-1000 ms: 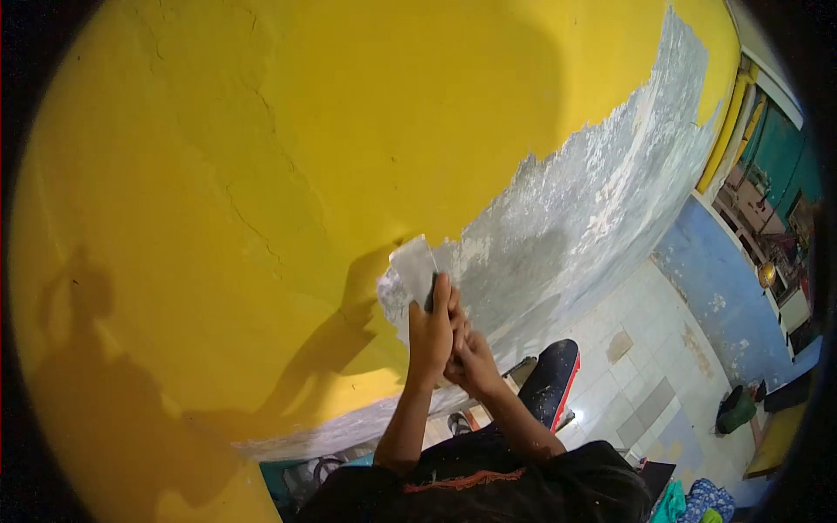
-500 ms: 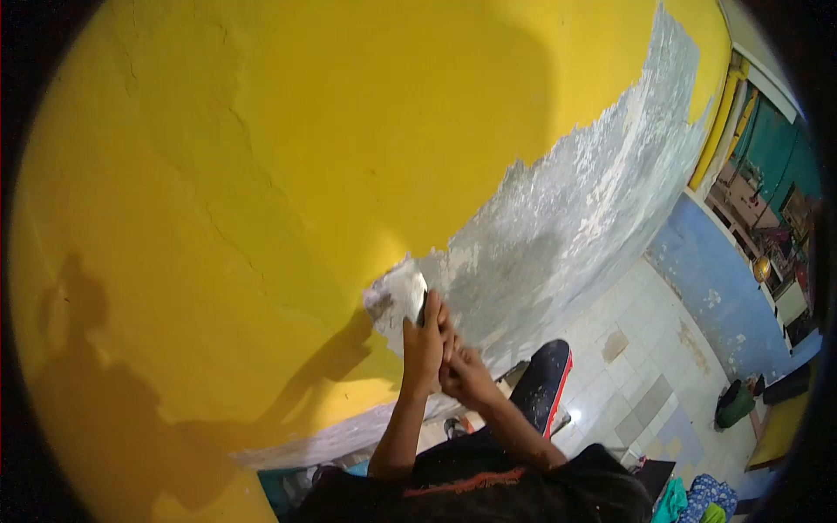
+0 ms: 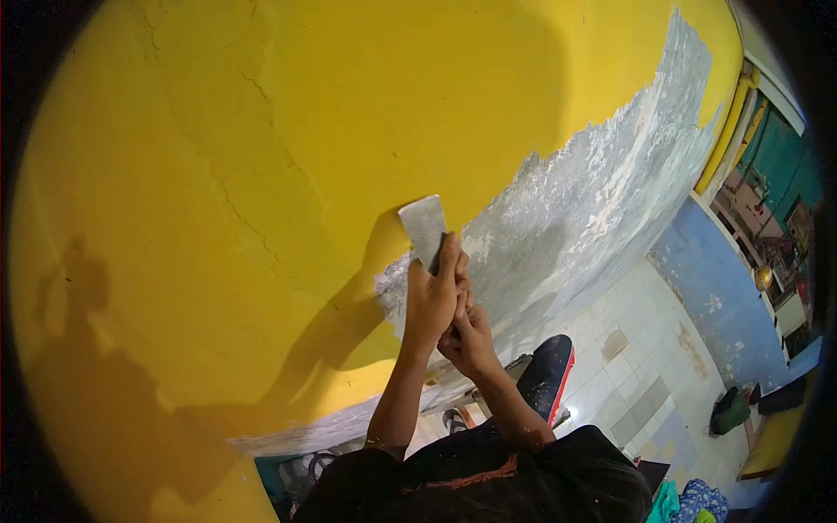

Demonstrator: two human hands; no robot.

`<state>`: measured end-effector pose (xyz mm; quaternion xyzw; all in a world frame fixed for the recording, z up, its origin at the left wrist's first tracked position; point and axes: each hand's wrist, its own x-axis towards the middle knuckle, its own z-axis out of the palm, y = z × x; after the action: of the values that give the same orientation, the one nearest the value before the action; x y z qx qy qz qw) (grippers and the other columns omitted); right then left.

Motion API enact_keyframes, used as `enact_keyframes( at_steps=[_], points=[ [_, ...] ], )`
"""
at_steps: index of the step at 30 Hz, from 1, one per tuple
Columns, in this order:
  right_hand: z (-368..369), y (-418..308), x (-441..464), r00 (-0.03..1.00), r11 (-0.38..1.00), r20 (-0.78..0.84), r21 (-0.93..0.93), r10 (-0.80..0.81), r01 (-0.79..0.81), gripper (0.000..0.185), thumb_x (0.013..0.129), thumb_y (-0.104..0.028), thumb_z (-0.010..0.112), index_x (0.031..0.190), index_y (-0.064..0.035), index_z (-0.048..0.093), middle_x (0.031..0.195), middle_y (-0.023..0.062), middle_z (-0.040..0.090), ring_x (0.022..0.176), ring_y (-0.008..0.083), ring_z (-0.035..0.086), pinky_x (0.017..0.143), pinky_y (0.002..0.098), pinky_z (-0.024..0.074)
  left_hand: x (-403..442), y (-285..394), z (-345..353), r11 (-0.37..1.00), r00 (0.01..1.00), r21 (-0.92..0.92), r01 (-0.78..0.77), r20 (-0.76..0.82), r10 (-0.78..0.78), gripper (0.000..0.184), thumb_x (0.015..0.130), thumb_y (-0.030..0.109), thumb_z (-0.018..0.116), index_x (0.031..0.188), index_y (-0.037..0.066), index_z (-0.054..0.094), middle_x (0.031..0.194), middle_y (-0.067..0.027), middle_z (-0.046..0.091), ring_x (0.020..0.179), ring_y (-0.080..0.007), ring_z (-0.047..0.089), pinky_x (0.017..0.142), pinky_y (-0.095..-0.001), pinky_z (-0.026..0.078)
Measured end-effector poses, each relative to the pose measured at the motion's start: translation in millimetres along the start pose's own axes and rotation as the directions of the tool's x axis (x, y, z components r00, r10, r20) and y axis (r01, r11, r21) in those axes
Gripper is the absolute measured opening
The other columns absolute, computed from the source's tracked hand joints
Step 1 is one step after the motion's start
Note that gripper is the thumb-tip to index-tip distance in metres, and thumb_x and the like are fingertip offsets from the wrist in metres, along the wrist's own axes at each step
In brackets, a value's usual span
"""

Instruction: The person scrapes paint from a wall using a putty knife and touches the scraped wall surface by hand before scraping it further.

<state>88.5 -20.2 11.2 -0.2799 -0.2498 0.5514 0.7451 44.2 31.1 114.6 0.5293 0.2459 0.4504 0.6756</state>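
Observation:
My left hand (image 3: 433, 295) is wrapped round the handle of a metal scraper (image 3: 424, 228), thumb pointing up along it. The scraper's flat blade lies over the yellow wall (image 3: 349, 131), just above the edge of the bare grey patch (image 3: 558, 218). Below and to the right, my right hand (image 3: 471, 342) is closed at the lower end of the handle, touching my left hand. Most of the handle is hidden by my fingers.
My leg in dark trousers with a red stripe (image 3: 547, 375) stretches over the tiled floor (image 3: 641, 366). A blue wall (image 3: 715, 288) stands at the right, with cluttered items beyond it. Coloured cloths (image 3: 700, 501) lie at the bottom right. Cracks run through the yellow paint.
The scraper and both hands first moved down over the grey patch's left tip, then back up. The blade now sits higher, over yellow paint.

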Motion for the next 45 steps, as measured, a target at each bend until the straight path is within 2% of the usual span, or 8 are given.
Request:
enact_keyframes(
  at_steps=[6, 14, 16, 23, 31, 34, 36, 45],
  points=[
    [-45.6, 28.9, -48.7, 0.993, 0.980, -0.113, -0.187, 0.046, -0.067, 0.043, 0.095, -0.033, 0.036, 0.129, -0.0070, 0.036, 0.054, -0.0037, 0.038, 0.039, 0.0040, 0.031, 0.037, 0.0196, 0.0218, -33.4, -82.0, -27.9, 0.974, 1.000, 0.228, -0.018, -0.004, 0.020, 0.028, 0.087, 0.025, 0.057, 0.076, 0.000, 0.051, 0.064, -0.0047, 0.056, 0.054, -0.0106, 0.055, 0.049, -0.0247, 0.043],
    [-42.2, 1.1, -42.7, 0.849, 0.358, 0.062, -0.889, -0.525, 0.286, 0.031, 0.094, -0.024, 0.041, 0.089, 0.0040, 0.051, 0.063, 0.0045, 0.054, 0.053, 0.0133, 0.053, 0.047, 0.0245, 0.0388, -52.9, -95.8, -14.2, 0.986, 0.994, 0.154, -0.069, 0.095, 0.054, 0.032, 0.095, 0.024, 0.040, 0.114, 0.000, 0.049, 0.096, -0.0071, 0.061, 0.081, -0.0105, 0.056, 0.071, -0.0234, 0.045],
    [-30.4, -3.9, -44.4, 0.968, 0.809, -0.157, -0.584, -0.197, 0.070, 0.027, 0.094, -0.024, 0.043, 0.090, 0.0021, 0.051, 0.063, 0.0027, 0.051, 0.053, 0.0102, 0.050, 0.046, 0.0230, 0.0380, -51.8, -83.0, -14.8, 0.985, 0.992, 0.160, -0.072, 0.118, 0.053, 0.038, 0.097, 0.026, 0.030, 0.110, -0.003, 0.051, 0.095, -0.0104, 0.062, 0.080, -0.0125, 0.057, 0.074, -0.0237, 0.044],
    [-38.1, 27.1, -67.3, 0.918, 0.908, 0.025, 0.139, 0.396, -0.396, 0.033, 0.095, -0.035, 0.038, 0.075, -0.0096, 0.040, 0.054, -0.0038, 0.035, 0.038, 0.0052, 0.026, 0.035, 0.0203, 0.0186, -56.4, -79.5, -40.9, 0.900, 0.931, -0.245, 0.360, 0.160, -0.329, 0.038, 0.092, 0.040, 0.041, 0.067, 0.011, 0.038, 0.052, 0.0009, 0.037, 0.048, -0.0103, 0.045, 0.048, -0.0231, 0.036],
    [-32.6, 21.2, -38.5, 0.960, 0.948, -0.034, 0.171, 0.278, -0.269, 0.017, 0.092, -0.022, 0.044, 0.080, -0.0103, 0.041, 0.059, 0.0000, 0.040, 0.038, 0.0084, 0.032, 0.035, 0.0208, 0.0243, -28.2, -66.2, -30.2, 0.945, 0.967, -0.220, 0.241, 0.135, -0.215, 0.036, 0.092, 0.040, 0.043, 0.070, 0.012, 0.036, 0.053, 0.0041, 0.026, 0.039, -0.0070, 0.027, 0.041, -0.0233, 0.026],
    [-43.4, 49.4, -52.7, 0.989, 0.858, -0.109, -0.513, -0.102, 0.032, 0.009, 0.090, -0.017, 0.049, 0.086, -0.0094, 0.046, 0.071, 0.0044, 0.048, 0.046, 0.0095, 0.040, 0.040, 0.0216, 0.0282, -44.5, -64.3, -34.6, 0.924, 0.952, -0.230, 0.306, 0.102, -0.290, 0.035, 0.092, 0.039, 0.043, 0.071, 0.012, 0.036, 0.053, 0.0042, 0.026, 0.039, -0.0068, 0.027, 0.039, -0.0228, 0.025],
    [-30.5, 29.5, -61.6, 0.972, 0.971, -0.044, 0.071, 0.232, -0.228, 0.013, 0.091, -0.021, 0.047, 0.085, -0.0092, 0.047, 0.068, 0.0017, 0.047, 0.044, 0.0085, 0.038, 0.038, 0.0212, 0.0264, -49.5, -65.8, -33.7, 0.922, 0.961, -0.275, 0.274, 0.122, -0.250, 0.038, 0.093, 0.037, 0.041, 0.066, 0.012, 0.035, 0.052, 0.0039, 0.026, 0.038, -0.0063, 0.026, 0.036, -0.0223, 0.024],
    [-9.8, 27.1, -57.7, 0.992, 0.987, -0.032, -0.099, 0.121, -0.123, 0.009, 0.092, -0.019, 0.044, 0.089, -0.0108, 0.044, 0.064, -0.0032, 0.039, 0.042, 0.0054, 0.031, 0.038, 0.0186, 0.0245, -46.9, -44.6, -34.8, 0.925, 0.962, -0.264, 0.274, 0.084, -0.261, 0.036, 0.093, 0.036, 0.042, 0.068, 0.012, 0.037, 0.053, 0.0047, 0.027, 0.036, -0.0064, 0.025, 0.036, -0.0218, 0.024]
  ],
)
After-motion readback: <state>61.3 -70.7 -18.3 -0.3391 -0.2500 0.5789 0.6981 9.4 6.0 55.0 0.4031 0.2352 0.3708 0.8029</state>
